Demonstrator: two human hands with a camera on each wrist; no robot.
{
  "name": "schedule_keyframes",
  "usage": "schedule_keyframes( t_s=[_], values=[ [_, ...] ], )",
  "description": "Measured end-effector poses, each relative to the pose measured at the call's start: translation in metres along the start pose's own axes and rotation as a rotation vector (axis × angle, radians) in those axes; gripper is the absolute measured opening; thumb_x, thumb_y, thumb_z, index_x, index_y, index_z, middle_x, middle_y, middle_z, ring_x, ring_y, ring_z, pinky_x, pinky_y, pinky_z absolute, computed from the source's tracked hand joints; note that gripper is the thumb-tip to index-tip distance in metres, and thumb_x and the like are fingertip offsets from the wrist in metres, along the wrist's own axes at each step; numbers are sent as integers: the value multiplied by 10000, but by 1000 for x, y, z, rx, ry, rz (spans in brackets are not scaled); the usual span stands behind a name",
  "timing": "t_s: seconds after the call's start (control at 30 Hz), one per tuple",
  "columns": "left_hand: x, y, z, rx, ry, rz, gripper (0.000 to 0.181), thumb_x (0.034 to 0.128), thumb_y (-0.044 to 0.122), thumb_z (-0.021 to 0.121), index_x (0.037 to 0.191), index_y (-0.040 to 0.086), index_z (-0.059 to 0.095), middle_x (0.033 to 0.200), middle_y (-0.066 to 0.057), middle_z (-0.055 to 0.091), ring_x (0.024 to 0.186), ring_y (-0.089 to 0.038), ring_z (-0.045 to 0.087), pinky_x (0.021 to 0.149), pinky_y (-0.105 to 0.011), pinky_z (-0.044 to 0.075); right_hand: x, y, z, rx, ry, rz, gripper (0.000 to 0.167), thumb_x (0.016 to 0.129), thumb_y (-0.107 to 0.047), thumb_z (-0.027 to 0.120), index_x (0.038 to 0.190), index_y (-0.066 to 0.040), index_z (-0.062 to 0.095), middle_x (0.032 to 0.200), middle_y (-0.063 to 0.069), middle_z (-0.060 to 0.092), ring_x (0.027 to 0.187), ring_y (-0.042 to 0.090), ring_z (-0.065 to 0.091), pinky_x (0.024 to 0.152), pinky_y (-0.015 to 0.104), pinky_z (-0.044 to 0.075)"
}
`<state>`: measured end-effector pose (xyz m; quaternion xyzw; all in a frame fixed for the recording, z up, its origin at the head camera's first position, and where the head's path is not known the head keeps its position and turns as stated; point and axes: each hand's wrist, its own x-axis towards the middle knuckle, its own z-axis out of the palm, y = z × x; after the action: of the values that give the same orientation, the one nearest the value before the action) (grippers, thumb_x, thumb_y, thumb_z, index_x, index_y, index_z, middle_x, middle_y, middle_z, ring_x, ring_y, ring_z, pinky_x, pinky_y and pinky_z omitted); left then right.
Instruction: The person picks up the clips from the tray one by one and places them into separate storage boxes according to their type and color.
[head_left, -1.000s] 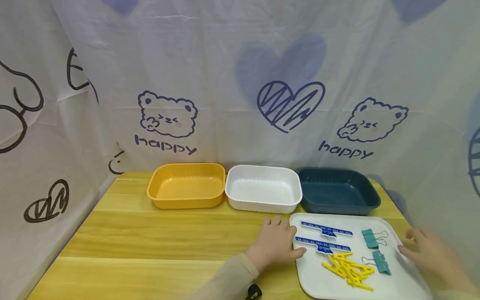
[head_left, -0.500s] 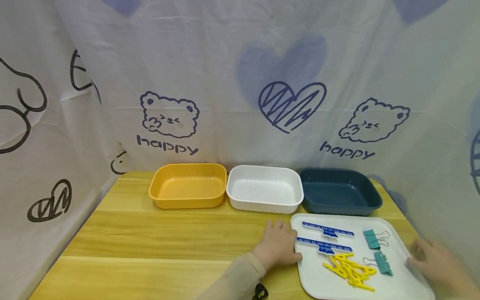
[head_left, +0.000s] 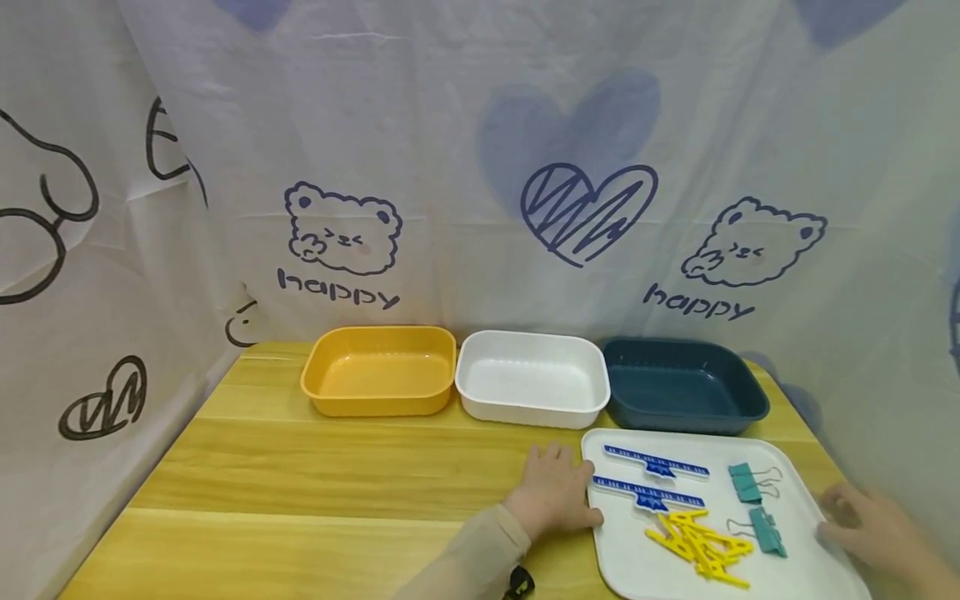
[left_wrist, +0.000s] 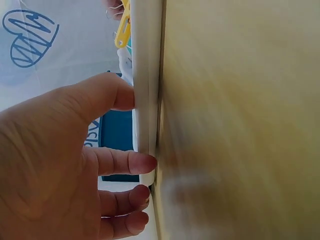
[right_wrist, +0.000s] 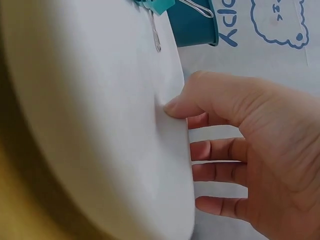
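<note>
My left hand is at the left edge of a white tray. In the left wrist view its thumb touches the tray's rim and the index fingertip lies against the outer side, the fingers loosely bent. My right hand pinches the tray's right edge, thumb over the rim and fingers outside, as the right wrist view shows. On the tray lie two long blue-and-white clips, two teal binder clips and a pile of several yellow clothespins.
Behind the tray stand a yellow bin, a white bin and a dark blue bin in a row on the wooden table. A printed white curtain closes off the back and sides. A small black object shows beside the left sleeve.
My left thumb has drawn back from over the tray to its rim. My right hand has come down along the tray's right edge. The view has shifted slightly.
</note>
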<state>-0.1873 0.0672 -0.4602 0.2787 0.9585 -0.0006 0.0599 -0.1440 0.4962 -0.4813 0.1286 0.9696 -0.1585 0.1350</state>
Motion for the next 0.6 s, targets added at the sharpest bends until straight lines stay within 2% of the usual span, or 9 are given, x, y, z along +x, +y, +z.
schedule_keyframes(
  t_s=[0.23, 0.4, 0.5, 0.6],
  values=[
    [-8, -8, -2, -41, -34, -16, 556, 789, 627, 637, 1220, 278, 588, 1164, -15, 592, 1112, -191, 497, 931, -402, 406, -2, -6, -1, -61, 60, -190, 493, 766, -331, 768, 1037, 51, 613, 915, 159, 647, 811, 276, 594, 672, 449, 525],
    [-14, -18, -4, -78, -52, -18, 569, 787, 600, 651, 1236, 257, 587, 1203, -42, 596, 1134, -215, 506, 942, -426, 411, -3, -11, 1, -70, 59, -229, 433, 783, -341, 762, 1019, -2, 630, 922, 105, 647, 814, 224, 574, 666, 384, 498],
    [-18, -24, -4, -92, -61, -20, 583, 787, 594, 650, 1252, 248, 585, 1241, -59, 592, 1167, -231, 506, 962, -443, 407, -2, -16, 2, -66, 52, -248, 413, 791, -331, 757, 1014, -9, 625, 930, 105, 656, 819, 218, 579, 684, 397, 508],
    [-22, -30, -4, -123, -73, -28, 567, 793, 579, 655, 1236, 232, 590, 1281, -83, 581, 1202, -252, 497, 999, -472, 394, -4, -23, 3, -73, 95, -311, 351, 779, -309, 766, 974, -54, 624, 893, 59, 649, 782, 132, 546, 670, 334, 481]
  ],
)
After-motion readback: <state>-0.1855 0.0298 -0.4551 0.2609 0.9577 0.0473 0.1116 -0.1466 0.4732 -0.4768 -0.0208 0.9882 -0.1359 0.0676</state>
